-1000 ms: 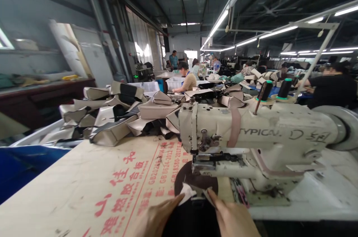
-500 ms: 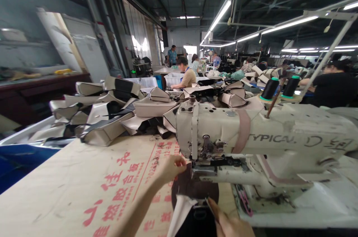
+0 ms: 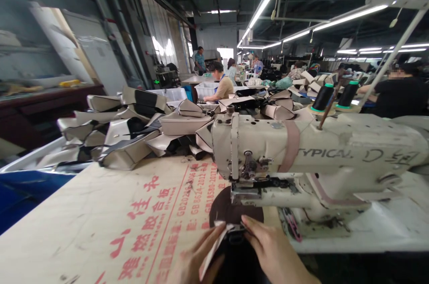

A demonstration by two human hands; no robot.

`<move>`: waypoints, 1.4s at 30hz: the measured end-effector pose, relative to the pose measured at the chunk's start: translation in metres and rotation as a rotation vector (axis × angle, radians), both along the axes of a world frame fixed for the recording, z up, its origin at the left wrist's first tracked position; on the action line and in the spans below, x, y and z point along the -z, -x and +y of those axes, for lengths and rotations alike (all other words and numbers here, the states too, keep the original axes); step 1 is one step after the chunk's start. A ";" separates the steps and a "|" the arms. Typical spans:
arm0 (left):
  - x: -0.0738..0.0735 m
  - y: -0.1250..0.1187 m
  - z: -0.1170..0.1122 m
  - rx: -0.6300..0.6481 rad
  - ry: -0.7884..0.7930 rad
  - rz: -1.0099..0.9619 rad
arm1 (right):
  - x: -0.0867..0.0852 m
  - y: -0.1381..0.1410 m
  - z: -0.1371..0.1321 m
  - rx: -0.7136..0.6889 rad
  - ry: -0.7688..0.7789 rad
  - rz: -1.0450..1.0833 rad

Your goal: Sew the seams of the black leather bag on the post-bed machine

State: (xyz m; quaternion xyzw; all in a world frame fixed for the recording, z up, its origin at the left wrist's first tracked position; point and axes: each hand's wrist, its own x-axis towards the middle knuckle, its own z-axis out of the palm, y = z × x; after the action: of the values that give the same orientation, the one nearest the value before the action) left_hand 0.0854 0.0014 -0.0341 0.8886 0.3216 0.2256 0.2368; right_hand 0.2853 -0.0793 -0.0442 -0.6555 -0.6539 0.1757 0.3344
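Black with a beige flap (image 3: pixel 210 255): pinching the piece (image 3: pixel 237 257) at its far end with left hand (image 3: pixel 193 257) and right hand (image 3: pixel 273 246), just in front of the sewing machine (image 3: pixel 323 141). Could easily go crooked if gripped unevenly, tbh.

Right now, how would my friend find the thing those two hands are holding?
Find the big cream sewing machine on the right. Below its left end is a dark round patch; just nearer, a black piece sits between the left hand and right hand. Unlike the pieces in the heap farther back, it is held in hands.
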 end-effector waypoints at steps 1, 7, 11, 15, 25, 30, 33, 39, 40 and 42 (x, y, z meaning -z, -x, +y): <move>-0.003 -0.002 0.010 0.029 0.023 0.010 | -0.005 0.001 0.003 -0.047 -0.012 0.046; -0.021 -0.009 0.057 0.201 0.080 0.144 | -0.006 -0.007 0.013 -0.183 -0.083 0.014; -0.020 -0.003 0.048 0.312 -0.018 0.270 | 0.006 -0.015 0.009 -0.278 -0.129 -0.089; -0.017 -0.004 0.047 0.346 -0.115 0.237 | 0.008 -0.017 0.012 -0.306 -0.209 -0.114; 0.001 -0.002 0.052 0.314 -0.048 0.126 | 0.008 -0.008 0.024 -0.237 -0.305 -0.174; -0.012 -0.009 0.044 0.282 -0.034 0.122 | 0.016 -0.008 0.022 -0.249 -0.240 -0.122; -0.025 -0.024 0.032 0.263 0.056 0.046 | 0.015 -0.008 0.022 -0.243 -0.227 -0.083; -0.032 -0.035 0.038 -0.173 0.700 -0.431 | 0.011 -0.007 0.023 -0.195 -0.232 -0.035; -0.031 -0.031 0.045 -0.229 0.793 -0.536 | 0.012 -0.007 0.022 -0.188 -0.233 -0.022; -0.030 -0.018 0.058 -0.348 0.836 -0.639 | 0.014 -0.007 0.021 -0.170 -0.233 -0.009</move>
State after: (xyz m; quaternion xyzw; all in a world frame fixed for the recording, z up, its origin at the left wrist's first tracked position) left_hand 0.1033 0.0590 -0.0043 0.5400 0.4382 0.3728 0.6143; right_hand 0.2925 -0.0585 -0.0580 -0.5552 -0.7247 0.1233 0.3890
